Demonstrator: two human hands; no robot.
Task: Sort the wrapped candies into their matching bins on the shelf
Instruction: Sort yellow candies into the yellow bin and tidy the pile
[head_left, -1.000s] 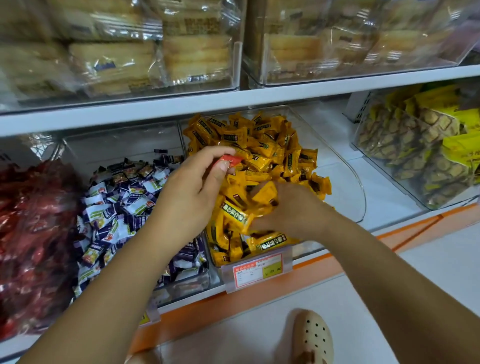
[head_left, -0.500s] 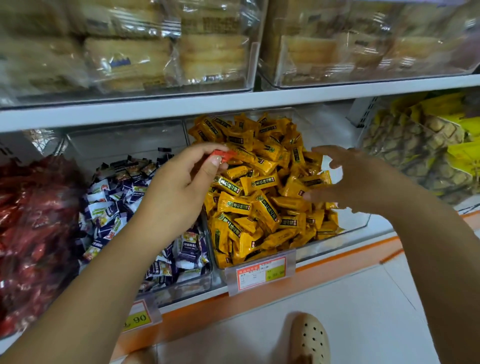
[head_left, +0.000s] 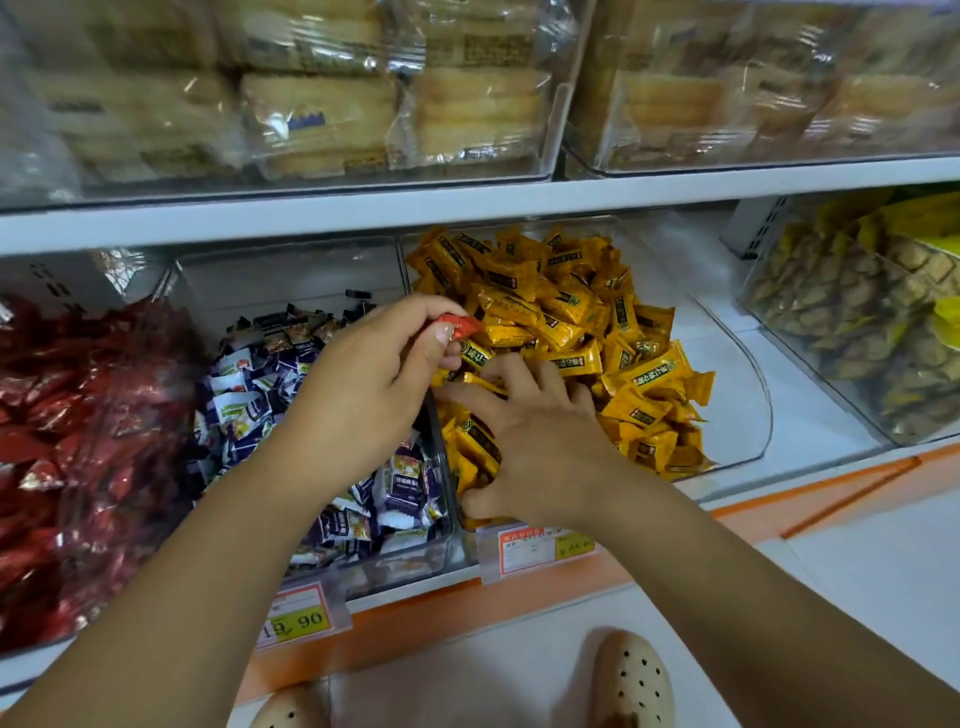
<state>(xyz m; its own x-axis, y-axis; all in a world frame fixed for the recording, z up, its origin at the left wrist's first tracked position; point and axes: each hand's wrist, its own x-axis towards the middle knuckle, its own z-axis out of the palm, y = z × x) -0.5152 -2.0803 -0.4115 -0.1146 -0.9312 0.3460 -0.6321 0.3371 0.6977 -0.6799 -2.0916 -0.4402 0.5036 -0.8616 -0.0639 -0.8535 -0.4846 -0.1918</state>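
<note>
Left hand (head_left: 374, 384) pinches a small red candy (head_left: 462, 326) between thumb and fingertips, its other fingers curled in, right over the near-left corner of the yellow bin (head_left: 753, 374). Right hand (head_left: 540, 431) lies spread and flat-fingered on the yellow candies (head_left: 566, 322) at the front of that bin, grasping nothing that I can see.

The red candy is the risk. It hangs above the wrong pile, and a loosened pinch would likely drop it among the yellow wrappers or into the bin just left of the yellow bin, where it would have to be dug out. Raking by the spread hand could also nudge yellow pieces over the low front lip or across the divider.

Two places left of the yellow bin, the red bin (head_left: 104, 441) is heaped with red wrappers (head_left: 47, 395), the likely home for the held piece. Immediately left, the clear bin (head_left: 291, 280) holds blue-and-white candies (head_left: 249, 405). The yellow bin is full only on its left side. Right of it, apart, another bin (head_left: 852, 415) holds yellow-green packs (head_left: 831, 312). Above it sit pale pastry packs (head_left: 322, 114).
</note>
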